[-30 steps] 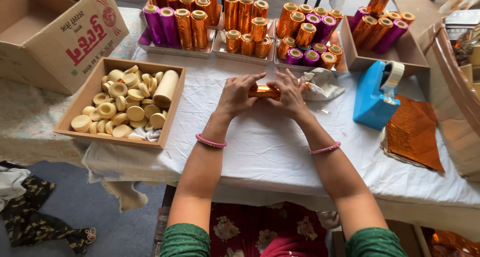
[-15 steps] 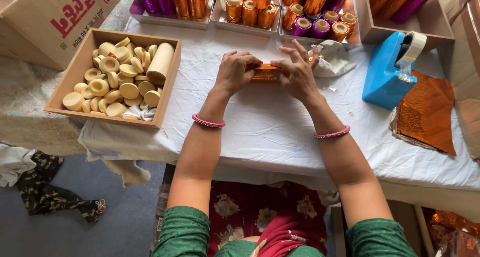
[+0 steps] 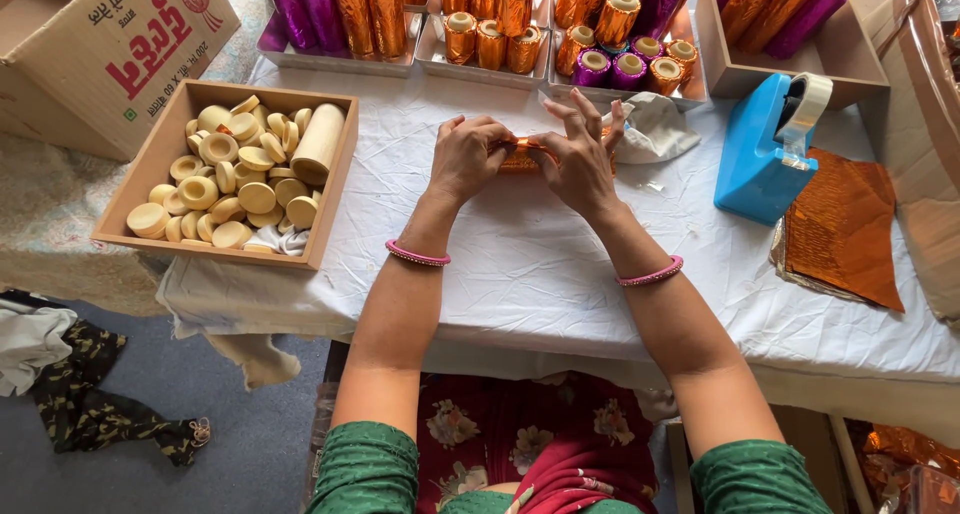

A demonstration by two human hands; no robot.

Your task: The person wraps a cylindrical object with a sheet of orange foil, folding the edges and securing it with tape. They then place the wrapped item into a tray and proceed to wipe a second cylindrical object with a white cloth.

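Note:
My left hand [image 3: 467, 157] and my right hand [image 3: 583, 159] meet over the white tablecloth [image 3: 530, 264], both closed on a small roll wrapped in orange foil [image 3: 521, 157]. Most of the roll is hidden by my fingers. Each wrist wears a pink bangle. To the left stands a wooden tray [image 3: 165, 154] full of pale bare spools [image 3: 240, 179], with one longer cylinder lying in it. At the right lies a stack of orange foil sheets [image 3: 845, 224] next to a blue tape dispenser [image 3: 765, 149].
Trays of orange and purple foil-wrapped rolls [image 3: 500, 24] line the table's far edge. A cardboard box [image 3: 110, 44] stands at the far left. A crumpled white cloth [image 3: 650, 129] lies just behind my right hand. Clothes lie on the floor [image 3: 80, 394] at lower left.
The view has shifted so the table appears higher in frame. My hands stay together on the orange roll, working the foil around it with the right fingers now spread.

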